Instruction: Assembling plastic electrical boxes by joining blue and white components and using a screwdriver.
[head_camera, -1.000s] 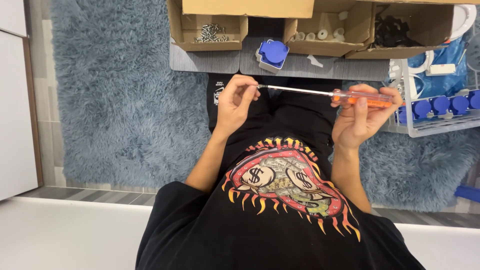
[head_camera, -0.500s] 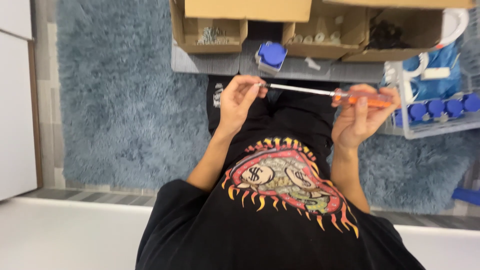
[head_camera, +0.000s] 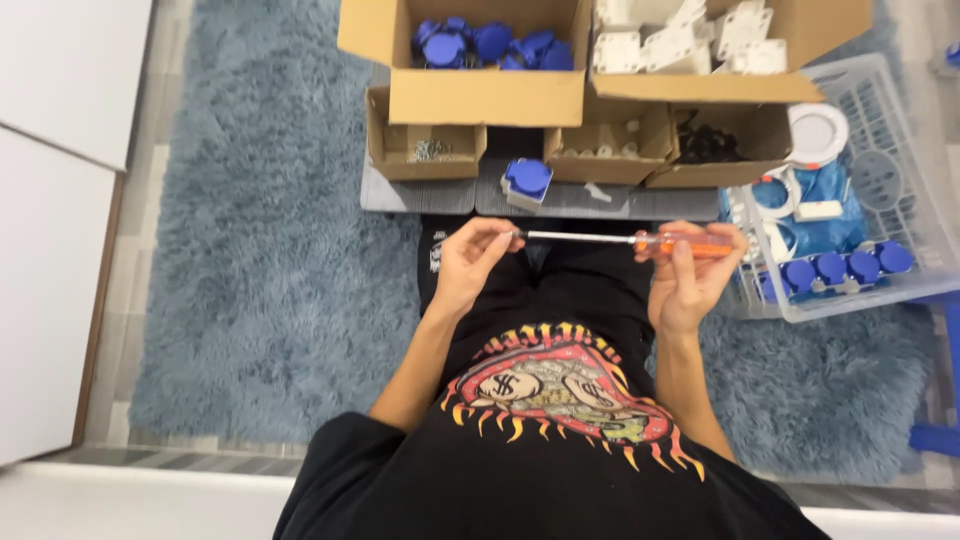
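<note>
the right hand (head_camera: 690, 280) grips an orange-handled screwdriver (head_camera: 640, 241) while left hand (head_camera: 472, 262) fingers pinch its tip.

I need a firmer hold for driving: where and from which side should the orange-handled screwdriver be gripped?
Grip the screwdriver by its thick orange handle, on the right, where the right hand already wraps it from below. It lies level across the lap with the thin bare shaft pointing left, its tip pinched by the left hand. The shaft looks too slim for a firm hold.
</note>
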